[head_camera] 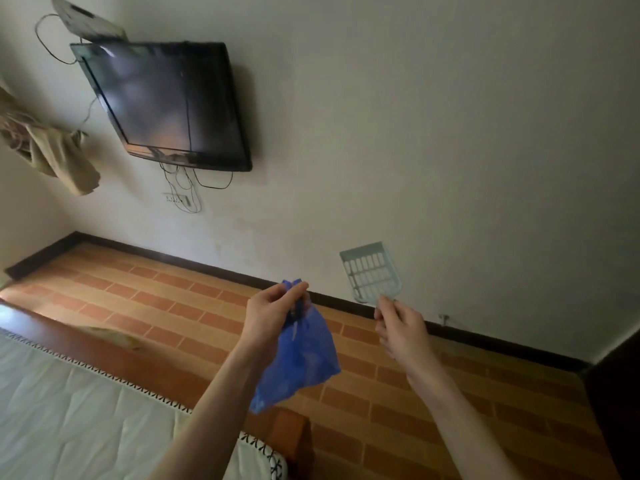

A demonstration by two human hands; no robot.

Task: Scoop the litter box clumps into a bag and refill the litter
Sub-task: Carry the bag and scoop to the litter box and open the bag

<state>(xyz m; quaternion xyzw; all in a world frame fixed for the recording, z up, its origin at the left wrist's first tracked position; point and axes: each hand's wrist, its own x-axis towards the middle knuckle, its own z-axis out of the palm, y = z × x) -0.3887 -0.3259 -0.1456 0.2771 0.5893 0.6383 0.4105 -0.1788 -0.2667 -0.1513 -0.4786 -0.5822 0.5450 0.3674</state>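
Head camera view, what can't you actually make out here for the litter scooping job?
- Litter box and spare litter: nowhere in the head view, outside the frame.
- Blue plastic bag: contents hidden by its opaque plastic; its mouth is bunched under the left hand.
- Litter scoop: handle covered by the right hand.
- Bed: cut off by the left and bottom edges.
- Wall socket: too small to read.

A single wide-angle head camera looks forward and slightly down from standing height, tilted so the room leans. It faces a plain wall (415,133) carrying a television (166,102), with tiled floor (173,306) below. Both forearms reach in from the bottom edge (close to the lens); a mattress corner (69,410) fills the lower left.
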